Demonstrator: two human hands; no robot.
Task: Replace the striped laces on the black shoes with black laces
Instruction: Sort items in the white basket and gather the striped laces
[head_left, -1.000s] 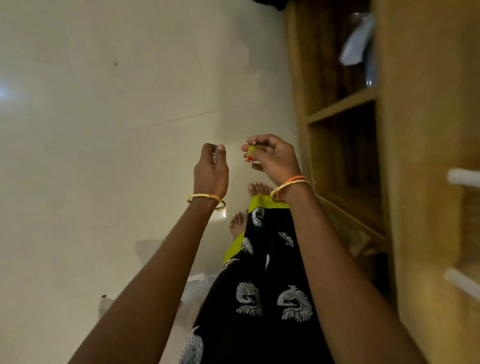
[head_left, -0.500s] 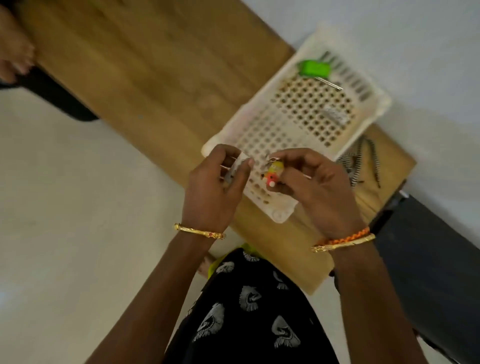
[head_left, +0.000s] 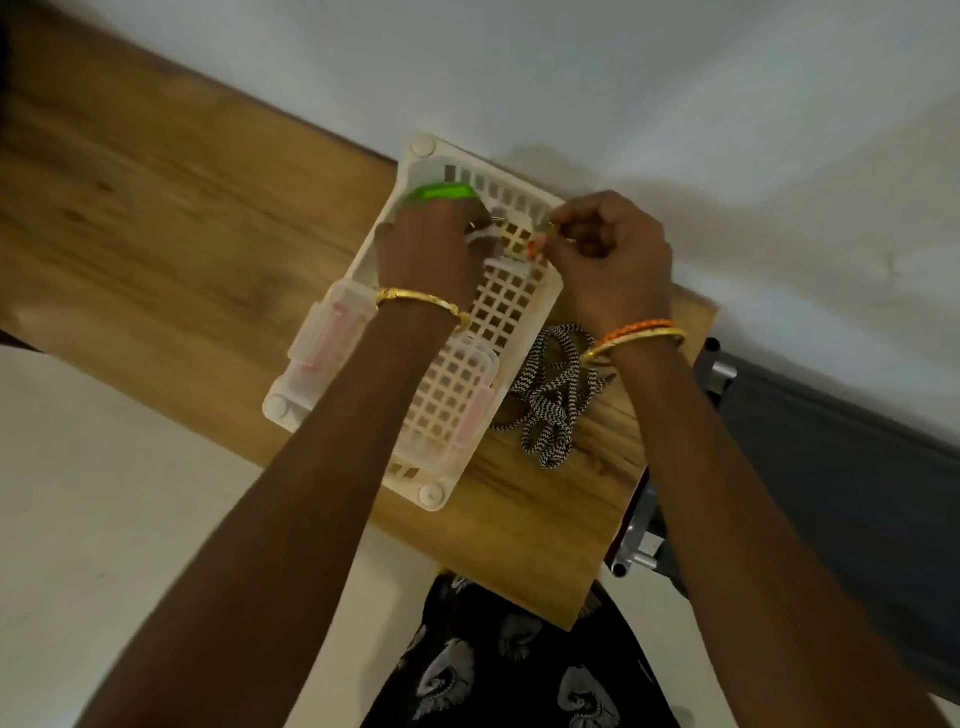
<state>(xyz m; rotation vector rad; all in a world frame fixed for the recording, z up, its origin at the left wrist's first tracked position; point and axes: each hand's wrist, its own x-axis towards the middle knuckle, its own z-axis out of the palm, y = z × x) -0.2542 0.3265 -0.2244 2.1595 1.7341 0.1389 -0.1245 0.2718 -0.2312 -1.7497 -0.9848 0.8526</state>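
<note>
**Both hands over the white basket, striped laces beside it**

A white plastic basket (head_left: 511, 332) with a gridded floor lies at an angle on a wooden tabletop (head_left: 171, 249), its far end toward 12 o'clock. Both hands work over that far end. The left hand (head_left: 426, 249), a gold bangle (head_left: 423, 301) on its wrist, is curled with its fingers closed around something small and pale; what it is cannot be told through the blur. The right hand (head_left: 610, 254) is closed too, its fingertips pinching a small object with a red-orange tip (head_left: 534, 248) that points at the left hand. The two hands are near each other, but not touching. Gold and orange bangles (head_left: 636, 338) ring the right wrist.

Just beyond the left hand, at about 11 o'clock of it, a bright green item (head_left: 441, 192) sits in the basket. Two clear lidded containers with pinkish clips are there as well: one (head_left: 327, 343) along the basket's 9 o'clock wall, the other (head_left: 457, 405) under the left forearm at the near end.

The striped laces (head_left: 553, 395), black and white, lie in a loose tangle on the tabletop at the basket's 3 o'clock side, just beside its wall and below the right wrist. No shoe is in view. A dark, metal-jointed object (head_left: 831, 441) stands past the table edge at 4 o'clock.
</note>
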